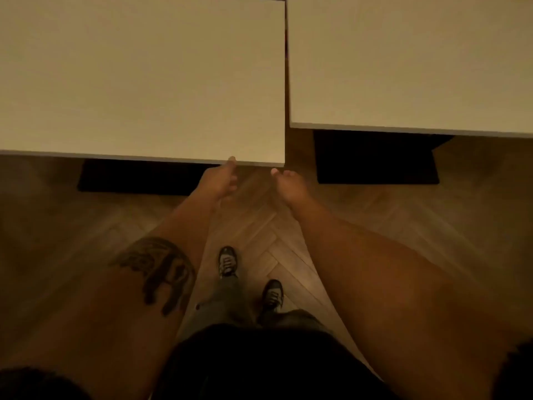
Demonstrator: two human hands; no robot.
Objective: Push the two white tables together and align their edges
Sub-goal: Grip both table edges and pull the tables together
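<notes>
Touching left hand [220, 179] fingertip to near edge of left white table [138, 76], close to its corner; fingers loosely curled, not gripping. Right hand [290, 184] just beside, below that corner, loosely curled, apart from the edge, holding nothing. Right white table [409, 59] beyond and right of right hand, near edge set further back than left table's. Narrow gap between tabletops above right hand. Bare herringbone floor [277, 249] open behind both hands, shoes [227, 261] there.

One head-worn wide-angle view looks steeply down from above, close over both forearms, toward the floor [259, 232].
</notes>
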